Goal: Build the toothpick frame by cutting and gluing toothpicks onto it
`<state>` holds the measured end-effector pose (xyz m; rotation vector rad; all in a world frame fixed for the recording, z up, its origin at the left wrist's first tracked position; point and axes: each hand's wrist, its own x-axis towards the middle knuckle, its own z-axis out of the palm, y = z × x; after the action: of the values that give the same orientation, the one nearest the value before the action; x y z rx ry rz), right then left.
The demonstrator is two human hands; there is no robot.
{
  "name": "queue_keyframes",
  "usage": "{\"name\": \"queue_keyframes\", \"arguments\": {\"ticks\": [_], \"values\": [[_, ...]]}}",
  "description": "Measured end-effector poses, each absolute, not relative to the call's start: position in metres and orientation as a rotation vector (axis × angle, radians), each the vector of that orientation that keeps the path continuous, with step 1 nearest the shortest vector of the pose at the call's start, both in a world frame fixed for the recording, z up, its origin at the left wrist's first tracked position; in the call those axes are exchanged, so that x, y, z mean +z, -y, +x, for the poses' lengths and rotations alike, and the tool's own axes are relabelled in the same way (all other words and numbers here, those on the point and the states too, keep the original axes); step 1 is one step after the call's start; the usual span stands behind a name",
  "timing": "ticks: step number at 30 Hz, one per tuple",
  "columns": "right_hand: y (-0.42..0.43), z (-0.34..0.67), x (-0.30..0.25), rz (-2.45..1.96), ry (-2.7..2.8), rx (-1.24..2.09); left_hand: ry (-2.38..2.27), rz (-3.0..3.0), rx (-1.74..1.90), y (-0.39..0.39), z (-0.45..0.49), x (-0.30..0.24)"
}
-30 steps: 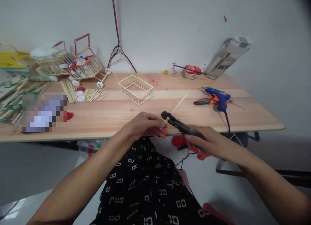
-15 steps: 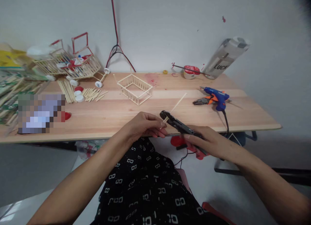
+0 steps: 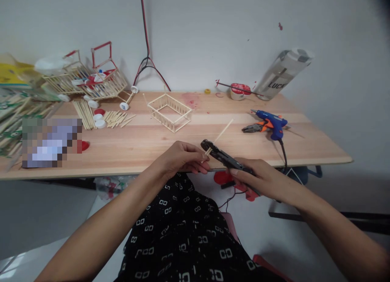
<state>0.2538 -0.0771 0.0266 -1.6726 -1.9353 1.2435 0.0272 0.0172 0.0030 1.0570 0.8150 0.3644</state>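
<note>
My left hand (image 3: 190, 158) pinches thin wooden sticks (image 3: 208, 152) near the table's front edge. A longer stick (image 3: 224, 130) runs up and right from there, passing at the jaws of a black cutting tool (image 3: 224, 157). My right hand (image 3: 258, 176) is wrapped around the handles of that tool. Its jaws sit against the sticks, just right of my left fingertips. Whether the blades are fully closed cannot be made out. Beyond my hands, a rectangular stick frame (image 3: 170, 111) with short uprights rests on the table.
Miniature stick carts (image 3: 105, 85) stand at the back left, near cut sticks (image 3: 117, 118), bottle caps (image 3: 100, 123) and a blurred phone (image 3: 51, 143). On the right lie a blue glue gun (image 3: 272, 121) and pliers (image 3: 252, 127). Behind them are a red paint cup (image 3: 240, 94) and a cylinder (image 3: 284, 74).
Almost nothing differs. The longer stick has tilted very slightly at the tool's jaws, while both hands keep their grips and places.
</note>
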Motion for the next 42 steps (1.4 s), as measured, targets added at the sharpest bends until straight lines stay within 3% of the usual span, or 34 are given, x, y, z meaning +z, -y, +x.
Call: {"name": "queue_keyframes", "arguments": {"ticks": [28,42], "values": [[0.0794,0.2520,0.0248,-1.713,1.932,1.180,-0.849,1.057,0.353,-0.0155,0.0296,0.0065],[0.0750,0.2506,0.0289,-1.758,2.089,0.788,-0.833,1.210,0.451,-0.0191,0.0326,0.0115]]}}
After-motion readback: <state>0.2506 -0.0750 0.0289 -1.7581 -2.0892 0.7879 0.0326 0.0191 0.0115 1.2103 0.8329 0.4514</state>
